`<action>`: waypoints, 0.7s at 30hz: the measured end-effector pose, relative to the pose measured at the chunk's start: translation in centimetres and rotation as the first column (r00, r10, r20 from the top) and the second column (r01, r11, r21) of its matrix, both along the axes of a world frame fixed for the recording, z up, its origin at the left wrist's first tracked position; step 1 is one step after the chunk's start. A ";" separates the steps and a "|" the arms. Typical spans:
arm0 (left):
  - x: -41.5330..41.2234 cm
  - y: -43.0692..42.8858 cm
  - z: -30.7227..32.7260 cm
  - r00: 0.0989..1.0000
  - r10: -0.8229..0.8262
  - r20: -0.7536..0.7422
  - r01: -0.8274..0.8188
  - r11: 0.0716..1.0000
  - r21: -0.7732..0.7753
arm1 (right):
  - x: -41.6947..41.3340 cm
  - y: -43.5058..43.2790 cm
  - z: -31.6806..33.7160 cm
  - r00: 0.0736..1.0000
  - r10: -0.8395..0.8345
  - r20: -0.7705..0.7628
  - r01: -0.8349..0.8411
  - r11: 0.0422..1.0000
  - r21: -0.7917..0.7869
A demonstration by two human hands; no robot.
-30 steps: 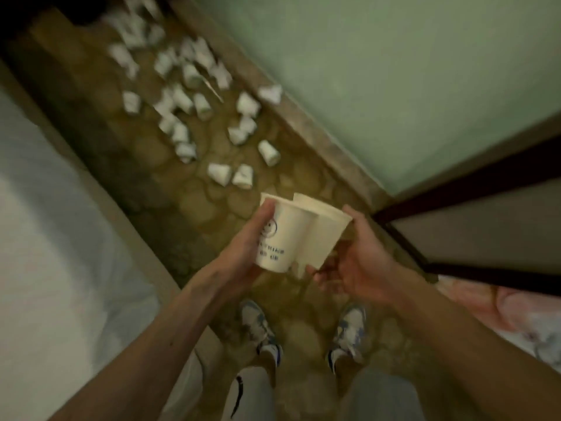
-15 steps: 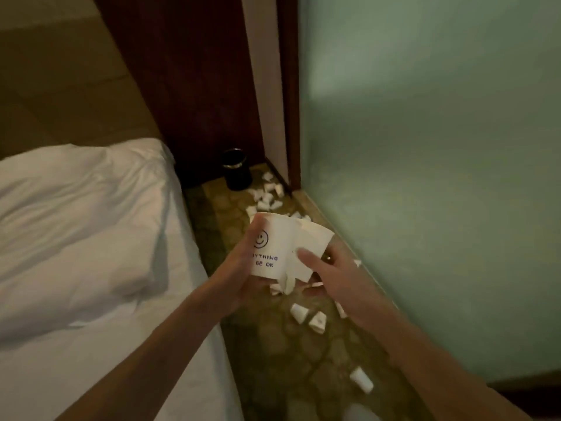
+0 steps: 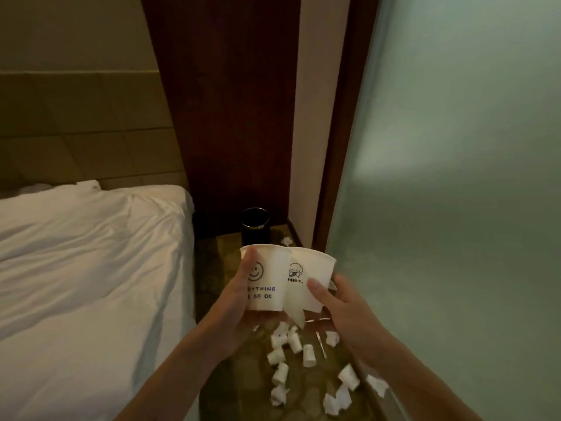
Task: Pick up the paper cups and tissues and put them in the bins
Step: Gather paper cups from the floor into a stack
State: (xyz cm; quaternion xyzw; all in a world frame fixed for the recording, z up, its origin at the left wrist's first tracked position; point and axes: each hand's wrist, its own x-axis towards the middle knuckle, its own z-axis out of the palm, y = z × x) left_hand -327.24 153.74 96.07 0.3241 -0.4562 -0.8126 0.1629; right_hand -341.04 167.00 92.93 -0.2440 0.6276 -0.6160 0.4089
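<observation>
The left cup (image 3: 270, 279) carries a line-drawn smiley and blue print, partly covered by the thumb, reading "…YTHING" over "… BE OK". The right cup (image 3: 311, 279) shows a small cartoon figure above a line of print too small to read.

The left grip (image 3: 236, 311) is curled round the left cup, thumb laid up its front wall towards the rim and the fingers hidden behind. The right grip (image 3: 343, 308) pinches the right cup, thumb pressed on its lower front, fingers out of sight behind.

Both cups are held between the two grips, touching side by side, mouths up. The left cup's long axis is near vertical; the right cup leans slightly away from it.

Beyond the grips stands a black bin (image 3: 255, 226). Below them, loose paper cups (image 3: 308, 355) and crumpled tissues (image 3: 279, 396) lie on the floor (image 3: 243, 375). The bed (image 3: 91, 268) is left of the left grip.
</observation>
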 end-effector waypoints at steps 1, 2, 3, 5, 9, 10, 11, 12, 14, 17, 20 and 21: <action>-1.0 -1.6 0.2 1.000 0.019 -0.008 -0.019 1.000 0.013 | -1.0 -1.9 0.2 1.000 0.002 0.009 -0.002 1.000 -0.010; -1.9 -3.3 0.4 0.999 0.039 -0.013 -0.039 0.999 0.023 | -2.0 -3.9 0.5 1.000 0.006 0.015 -0.006 1.000 -0.015; -2.8 -5.0 0.6 0.998 0.063 -0.016 -0.063 0.998 0.032 | -2.9 -5.8 0.8 1.000 0.014 0.011 -0.014 1.000 -0.013; -4.1 -8.3 0.7 0.994 0.105 -0.023 -0.105 0.994 0.029 | -4.5 -9.6 1.2 0.999 0.038 -0.002 -0.038 0.999 -0.009; -6.3 -16.0 0.1 0.994 0.109 -0.015 -0.110 0.994 -0.019 | -7.3 -17.5 0.6 0.997 0.071 0.019 -0.071 0.997 0.003; -6.8 -18.2 -0.2 0.996 0.090 -0.012 -0.091 0.995 -0.037 | -7.9 -19.7 0.2 0.997 0.069 0.024 -0.069 0.998 0.002; -7.4 -20.6 -0.4 0.998 0.064 -0.010 -0.065 0.996 -0.058 | -8.5 -21.8 -0.3 0.998 0.063 0.031 -0.063 0.998 -0.001; -8.0 -23.0 -0.8 0.999 0.039 -0.011 -0.040 0.996 -0.075 | -9.1 -24.0 -0.7 0.998 0.053 0.036 -0.052 0.999 -0.003; -9.4 -28.0 -1.2 1.000 0.019 -0.004 -0.019 0.995 -0.102 | -10.3 -28.3 -1.3 0.999 0.026 0.046 -0.026 1.000 0.002; -11.7 -34.8 -1.6 0.999 -0.015 0.049 0.022 0.988 -0.152 | -11.6 -34.3 -1.3 0.997 -0.024 0.068 0.022 0.999 0.030; -14.4 -40.9 -1.0 0.993 -0.092 0.077 0.106 0.974 -0.202 | -13.2 -39.4 -0.8 0.992 -0.094 0.080 0.094 0.996 0.011; -15.3 -42.7 -0.8 0.989 -0.118 0.092 0.135 0.968 -0.211 | -13.8 -40.9 -0.7 0.989 -0.121 0.085 0.121 0.993 0.014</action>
